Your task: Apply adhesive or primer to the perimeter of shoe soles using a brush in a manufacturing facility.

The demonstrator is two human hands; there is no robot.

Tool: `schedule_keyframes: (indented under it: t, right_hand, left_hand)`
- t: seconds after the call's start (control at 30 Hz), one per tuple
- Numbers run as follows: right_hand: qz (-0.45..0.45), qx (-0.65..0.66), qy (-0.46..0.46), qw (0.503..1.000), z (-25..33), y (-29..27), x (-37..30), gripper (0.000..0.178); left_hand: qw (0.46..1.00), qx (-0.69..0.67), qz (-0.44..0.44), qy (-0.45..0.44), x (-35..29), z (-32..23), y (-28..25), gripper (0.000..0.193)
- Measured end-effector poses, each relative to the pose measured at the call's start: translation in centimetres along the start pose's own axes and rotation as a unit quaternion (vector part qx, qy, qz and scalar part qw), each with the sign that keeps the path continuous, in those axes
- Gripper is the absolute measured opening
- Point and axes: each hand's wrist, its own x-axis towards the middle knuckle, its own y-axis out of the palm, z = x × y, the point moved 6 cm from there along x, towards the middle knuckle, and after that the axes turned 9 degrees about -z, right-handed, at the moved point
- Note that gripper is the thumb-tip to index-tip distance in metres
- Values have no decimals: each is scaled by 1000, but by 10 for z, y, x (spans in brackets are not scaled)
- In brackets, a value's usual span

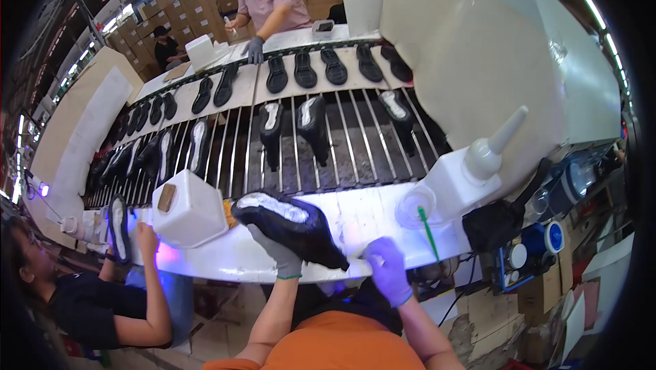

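The left hand (279,255), in a grey glove, is wrapped around the underside of a black shoe upper (309,239), its pale sole area turned upward, above the white worktable (239,255). Right of this grip, the gloved right hand (387,271) curls near the upper's narrow end; whether it pinches anything, I cannot tell. Left of the grip stands a white plastic container (195,214); farther right, a white nozzle bottle (456,180); beyond, a rack of metal rods (246,158).

From the head, the fisheye looks down on hands (279,252) (388,273) and bench (239,258).
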Motion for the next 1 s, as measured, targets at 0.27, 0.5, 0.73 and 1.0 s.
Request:
schedule_keyframes:
  t: [0.27,0.5,0.73,1.0]
  right_hand:
    - [-7,335,270,903,-23,51,-59,64]
    - [-106,401,398,818,-30,16,-48,49]
    - [-189,326,227,898,-46,17,63,37]
    - [-116,-51,153,980,-158,57,230,63]
  left_hand:
    - [980,101,57,-159,-39,68,-34,65]
    - [827,483,273,-89,-52,57,-10,52]
    - [855,448,245,-91,-44,69,-38,49]
    - [843,458,271,-76,-45,75,-35,46]
